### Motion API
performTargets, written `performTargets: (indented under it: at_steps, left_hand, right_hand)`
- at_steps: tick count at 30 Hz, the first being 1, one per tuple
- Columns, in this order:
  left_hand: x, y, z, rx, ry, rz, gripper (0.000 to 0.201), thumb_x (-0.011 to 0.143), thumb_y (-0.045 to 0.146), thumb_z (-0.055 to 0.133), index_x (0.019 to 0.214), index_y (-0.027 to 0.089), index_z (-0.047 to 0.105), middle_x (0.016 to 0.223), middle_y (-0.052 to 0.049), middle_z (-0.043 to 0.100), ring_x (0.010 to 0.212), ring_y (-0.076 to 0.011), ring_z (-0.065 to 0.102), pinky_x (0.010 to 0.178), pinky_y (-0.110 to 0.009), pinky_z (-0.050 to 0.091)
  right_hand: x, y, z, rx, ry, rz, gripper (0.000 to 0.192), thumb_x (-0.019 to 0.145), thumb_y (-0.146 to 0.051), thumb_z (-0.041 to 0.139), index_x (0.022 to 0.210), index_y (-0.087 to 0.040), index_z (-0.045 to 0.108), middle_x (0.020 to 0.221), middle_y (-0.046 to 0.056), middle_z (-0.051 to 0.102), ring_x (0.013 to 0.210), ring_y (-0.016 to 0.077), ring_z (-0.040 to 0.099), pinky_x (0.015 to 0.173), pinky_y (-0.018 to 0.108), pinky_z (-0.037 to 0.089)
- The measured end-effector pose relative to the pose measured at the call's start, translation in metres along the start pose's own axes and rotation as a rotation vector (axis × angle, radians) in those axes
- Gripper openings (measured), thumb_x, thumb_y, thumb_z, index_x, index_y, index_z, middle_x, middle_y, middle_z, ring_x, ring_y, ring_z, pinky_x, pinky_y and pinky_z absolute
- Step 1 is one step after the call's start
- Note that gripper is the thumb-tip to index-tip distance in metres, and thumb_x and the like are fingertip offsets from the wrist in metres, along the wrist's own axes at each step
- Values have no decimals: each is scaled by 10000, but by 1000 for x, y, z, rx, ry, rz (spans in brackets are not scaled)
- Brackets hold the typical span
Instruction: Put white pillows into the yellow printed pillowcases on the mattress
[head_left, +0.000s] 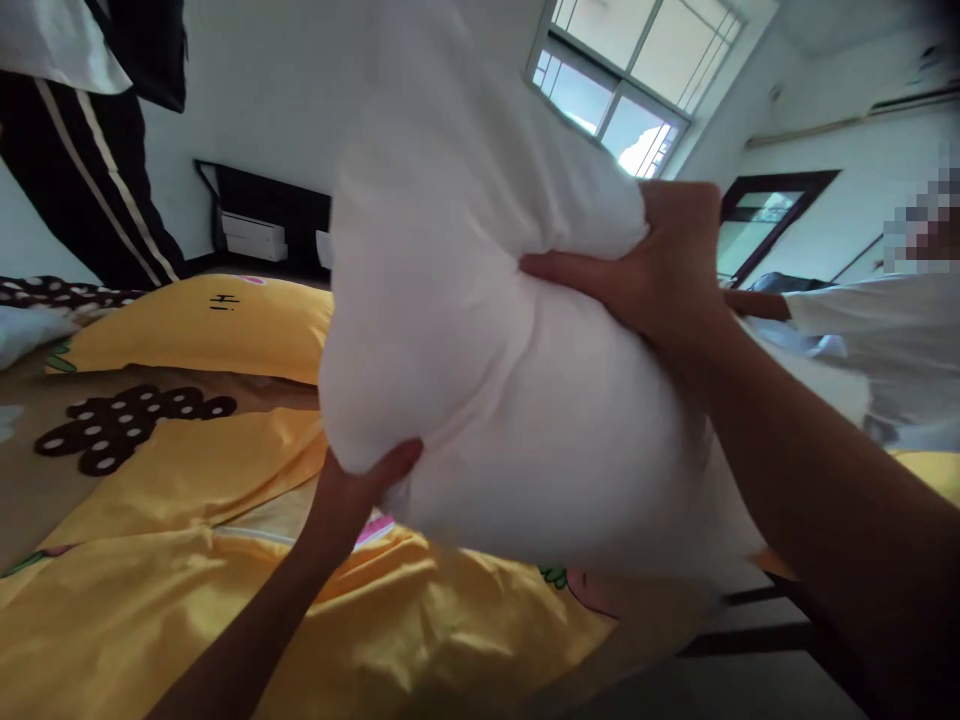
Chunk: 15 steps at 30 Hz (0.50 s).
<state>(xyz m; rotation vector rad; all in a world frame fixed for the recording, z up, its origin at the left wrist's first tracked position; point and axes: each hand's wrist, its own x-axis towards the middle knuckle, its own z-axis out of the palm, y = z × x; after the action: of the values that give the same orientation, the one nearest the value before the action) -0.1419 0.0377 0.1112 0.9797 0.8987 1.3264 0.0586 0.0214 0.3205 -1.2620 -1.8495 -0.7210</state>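
Observation:
A plump white pillow (pixel 450 330) fills the middle of the view, raised above the bed. My left hand (pixel 364 490) grips its lower left corner, thumb on the near face and fingers hidden behind. With my right hand (pixel 645 265) I squeeze its upper right side; the thumb presses a deep crease into the fabric. Beneath the pillow lies a yellow cover (pixel 420 610) with printed figures. A pale edge, perhaps a zip or opening, shows in the cover near my left wrist.
A yellow pillow (pixel 202 320) rests on the brown patterned sheet (pixel 45 450). One person in striped trousers (pixel 97 180) stands at the far left; another in a white top (pixel 885 340) is at the right. A dark headboard shelf (pixel 262 205) holds a white box (pixel 253 237).

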Motion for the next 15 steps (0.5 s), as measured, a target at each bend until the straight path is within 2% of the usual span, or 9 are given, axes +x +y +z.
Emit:
performTargets:
  at_steps: [2, 4, 7, 9, 12, 15]
  left_hand:
    - [-23, -1, -4, 112, 72, -63, 856, 428, 469, 882, 1169, 134, 613, 1147, -142, 680, 1095, -322, 625, 954, -443, 531]
    - [-35, -13, -9, 149, 67, -115, 810, 441, 474, 874, 1137, 137, 629, 1150, -143, 680, 1116, -320, 618, 979, -448, 522]
    - [-30, -43, -16, 160, 21, -181, 749, 508, 448, 841, 1144, 122, 618, 1186, -163, 665, 1144, -316, 610, 999, -447, 512]
    - [-22, -63, -19, 197, -23, -188, 755, 538, 436, 825, 1182, 119, 594, 1228, -176, 645, 1164, -319, 603, 1009, -455, 502]
    - [-15, -87, -25, 310, -154, -145, 762, 560, 470, 808, 1205, 135, 578, 1264, -172, 628, 1195, -328, 584, 1026, -472, 481]
    - [-19, -98, -43, 490, -316, -125, 679, 583, 526, 783, 1121, 150, 609, 1193, -168, 663, 1169, -335, 600, 976, -458, 511]
  right_hand:
    - [13, -9, 8, 73, -90, -72, 521, 669, -598, 742, 863, -117, 699, 833, 16, 669, 740, 131, 575, 689, 309, 457]
    - [21, -18, 21, 156, -247, -142, 483, 692, -550, 746, 941, -138, 694, 896, 12, 672, 801, 149, 604, 778, 343, 478]
    - [16, -24, 44, 163, -453, -254, 446, 692, -524, 754, 920, -151, 664, 946, 19, 640, 903, 207, 608, 919, 442, 448]
    - [3, -24, 60, 171, -553, -298, 437, 690, -479, 757, 953, -154, 631, 1075, 53, 611, 1008, 246, 580, 988, 477, 398]
    - [-23, -15, 81, 222, -744, -186, 593, 638, -480, 785, 1085, -155, 569, 1127, 90, 608, 1035, 265, 562, 983, 461, 389]
    - [-43, -5, 92, 267, -765, -56, 786, 564, -469, 840, 1214, -170, 513, 1136, 86, 634, 1054, 270, 564, 958, 422, 394]
